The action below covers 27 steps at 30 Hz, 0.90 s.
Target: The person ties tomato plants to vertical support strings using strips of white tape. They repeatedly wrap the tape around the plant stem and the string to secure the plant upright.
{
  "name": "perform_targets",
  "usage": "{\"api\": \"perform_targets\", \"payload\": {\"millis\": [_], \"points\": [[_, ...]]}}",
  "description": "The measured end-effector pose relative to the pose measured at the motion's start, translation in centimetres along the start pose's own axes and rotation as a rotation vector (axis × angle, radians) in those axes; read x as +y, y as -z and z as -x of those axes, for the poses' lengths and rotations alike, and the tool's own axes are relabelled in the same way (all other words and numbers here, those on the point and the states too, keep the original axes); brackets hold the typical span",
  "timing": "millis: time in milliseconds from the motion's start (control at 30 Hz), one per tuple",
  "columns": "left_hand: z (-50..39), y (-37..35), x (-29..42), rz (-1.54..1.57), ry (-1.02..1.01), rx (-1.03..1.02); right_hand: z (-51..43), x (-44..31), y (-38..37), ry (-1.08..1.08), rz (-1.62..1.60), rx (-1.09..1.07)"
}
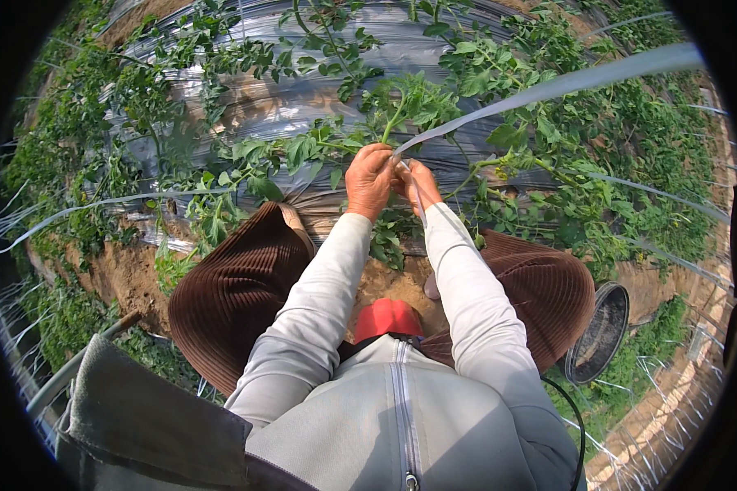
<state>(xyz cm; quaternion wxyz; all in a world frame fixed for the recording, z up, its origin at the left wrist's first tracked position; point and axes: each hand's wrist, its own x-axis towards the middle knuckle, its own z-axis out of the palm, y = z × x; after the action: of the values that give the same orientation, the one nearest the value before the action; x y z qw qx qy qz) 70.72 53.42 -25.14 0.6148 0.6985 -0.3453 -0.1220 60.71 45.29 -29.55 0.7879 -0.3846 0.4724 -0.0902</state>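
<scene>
Both hands meet in front of me at a tomato plant. My left hand [368,183] pinches a translucent plastic twine strip [546,91] beside the plant's green stem [394,119], whose leafy top [421,101] shows just beyond the fingers. Close against it on the right, my right hand [422,187] grips the same strip near its loose end [417,195], which hangs over the wrist. From the hands the strip runs taut to the upper right. The fingers hide where strip and stem meet, so whether the strip goes around the stem cannot be seen.
Silvery plastic mulch film [319,92] covers the bed beneath the tomato vines [626,135]. Other twine strips cross at left [129,199] and right [657,193]. A black bucket [599,334] lies tilted by my right knee. Something red [387,319] is at my waist, above bare soil [390,279].
</scene>
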Motion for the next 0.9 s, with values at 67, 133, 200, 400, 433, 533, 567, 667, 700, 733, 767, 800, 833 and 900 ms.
{"api": "perform_targets", "payload": {"millis": [67,133,200,400,433,533,567,667,700,733,767,800,833,900], "points": [[-0.1,0.0,0.3,0.163,0.236,-0.048,-0.7,0.9,0.1,0.037,0.197,0.090],[-0.1,-0.2,0.3,0.401,0.429,-0.087,-1.4,2.7,0.2,0.144,0.399,0.196],[0.0,-0.2,0.2,0.336,0.400,-0.148,-2.4,4.5,0.5,0.237,0.634,0.313],[1.7,1.2,-1.5,0.071,0.248,-0.158,-4.7,7.7,3.1,0.168,0.673,0.474],[2.0,1.4,-2.1,-0.007,0.240,-0.030,-4.7,7.8,3.5,0.087,0.676,0.496],[3.6,2.1,-4.2,-0.398,0.262,0.038,-4.2,8.0,3.2,0.128,0.543,0.420],[3.9,2.0,-4.9,-0.436,0.258,0.063,-3.9,7.9,2.8,0.141,0.553,0.413],[4.3,2.2,-6.4,-0.146,0.585,-0.120,-2.8,6.3,1.1,0.105,0.454,0.388],[4.2,2.2,-6.7,0.037,0.720,-0.219,-2.3,5.4,0.7,0.227,0.589,0.449],[4.1,2.1,-6.9,0.126,0.596,-0.168,-1.6,4.4,0.3,0.353,0.721,0.511],[4.0,2.1,-6.9,0.181,0.642,-0.175,-0.9,3.4,-0.1,0.479,0.861,0.577],[3.8,2.0,-6.9,0.240,0.659,-0.177,-0.7,2.1,-0.7,0.560,0.858,0.633],[3.8,2.0,-6.8,0.307,0.638,-0.162,-0.5,0.8,-1.1,0.583,0.742,0.506],[3.7,1.4,-6.5,0.444,0.715,-0.108,-0.2,-1.2,-2.3,0.650,0.732,0.268]]}}
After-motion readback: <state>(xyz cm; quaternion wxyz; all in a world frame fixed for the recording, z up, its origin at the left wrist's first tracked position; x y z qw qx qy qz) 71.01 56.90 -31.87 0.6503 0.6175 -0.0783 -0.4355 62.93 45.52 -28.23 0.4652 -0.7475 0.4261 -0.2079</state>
